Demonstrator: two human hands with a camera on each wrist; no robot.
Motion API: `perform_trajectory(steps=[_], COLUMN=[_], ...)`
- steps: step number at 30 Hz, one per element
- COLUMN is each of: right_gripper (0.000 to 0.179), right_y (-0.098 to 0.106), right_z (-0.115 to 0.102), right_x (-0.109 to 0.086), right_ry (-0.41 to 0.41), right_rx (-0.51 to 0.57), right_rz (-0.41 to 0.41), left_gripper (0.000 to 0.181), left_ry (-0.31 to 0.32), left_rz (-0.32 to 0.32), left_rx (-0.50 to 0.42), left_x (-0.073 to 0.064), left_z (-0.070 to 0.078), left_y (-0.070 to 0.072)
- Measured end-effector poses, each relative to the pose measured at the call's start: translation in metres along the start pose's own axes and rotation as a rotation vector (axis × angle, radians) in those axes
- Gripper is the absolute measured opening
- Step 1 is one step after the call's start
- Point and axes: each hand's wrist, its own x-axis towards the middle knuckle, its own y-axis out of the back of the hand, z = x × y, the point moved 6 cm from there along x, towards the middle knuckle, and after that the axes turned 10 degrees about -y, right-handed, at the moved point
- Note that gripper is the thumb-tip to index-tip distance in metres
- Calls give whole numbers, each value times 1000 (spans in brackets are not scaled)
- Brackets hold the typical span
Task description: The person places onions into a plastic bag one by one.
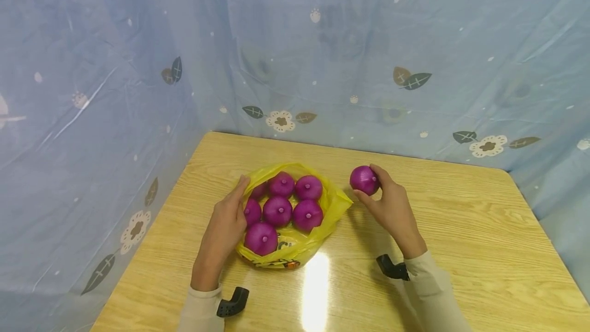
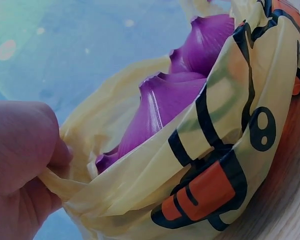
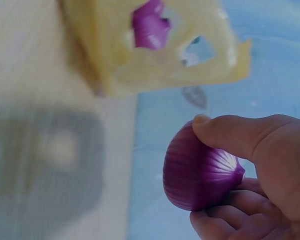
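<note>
My left hand [image 1: 224, 227] pinches the left rim of a yellow plastic bag [image 1: 334, 204], which stands open on the table. Several purple onions [image 1: 278, 211] lie inside it, some partly covered by the bag's edge. Thumb and fingers of my left hand [image 2: 25, 160] close on the bag's rim in the left wrist view. To the right of the bag, my right hand [image 1: 393, 209] holds one purple onion [image 1: 364, 180] above the table. The right wrist view shows this onion [image 3: 202, 170] between thumb and fingertips, apart from the bag.
The wooden table [image 1: 484, 234] reaches back to a blue patterned curtain [image 1: 350, 55] behind it and at both sides. Black wrist mounts [image 1: 233, 302] sit on both sleeves. A bright reflection lies on the tabletop in front of the bag.
</note>
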Motion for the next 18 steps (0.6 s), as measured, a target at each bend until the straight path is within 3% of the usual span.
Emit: perform_trajectory(steps=[11, 18], right_gripper=[73, 75], right_y=[14, 9], right_z=[-44, -71], right_x=[-6, -16], right_ry=[80, 151], right_rx=[9, 8], right_rz=[22, -25], left_gripper=[54, 54], left_ry=[-6, -9], left_rz=[2, 5], left_rx=[-5, -3], left_x=[0, -1], left_z=[-1, 0], left_y=[0, 1])
